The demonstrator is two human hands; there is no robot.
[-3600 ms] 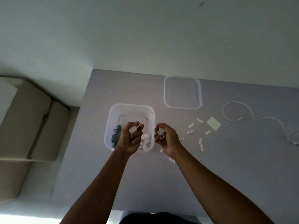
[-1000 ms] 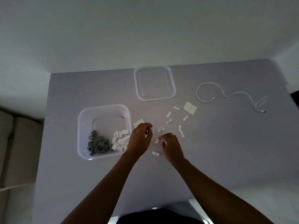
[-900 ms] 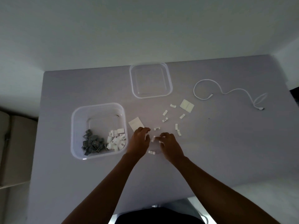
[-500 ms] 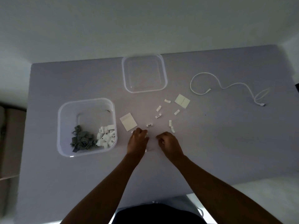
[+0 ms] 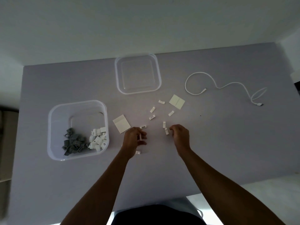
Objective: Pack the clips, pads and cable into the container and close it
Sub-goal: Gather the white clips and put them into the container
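The clear container (image 5: pixel 50 127) stands at the left with grey clips (image 5: pixel 73 142) and white clips (image 5: pixel 98 139) inside. My left hand (image 5: pixel 132 141) pinches a white clip (image 5: pixel 140 137) just right of a white pad (image 5: pixel 121 123). Another clip (image 5: pixel 138 152) lies under that wrist. My right hand (image 5: pixel 180 137) is curled palm down, fingertips beside two loose clips (image 5: pixel 165 128); its palm is hidden. More white clips (image 5: pixel 152 113) and a second pad (image 5: pixel 177 101) lie beyond. The white cable (image 5: pixel 227 86) sprawls at the far right. The clear lid (image 5: pixel 158 73) rests at the back.
The grey table (image 5: pixel 65 184) ends close to my body and at the wall behind the lid. A brown box (image 5: pixel 6 143) stands off the table's left edge.
My hands have drawn apart. The right one slid right to the two loose clips, and the left one now pinches a white clip. The camera view has shifted slightly.
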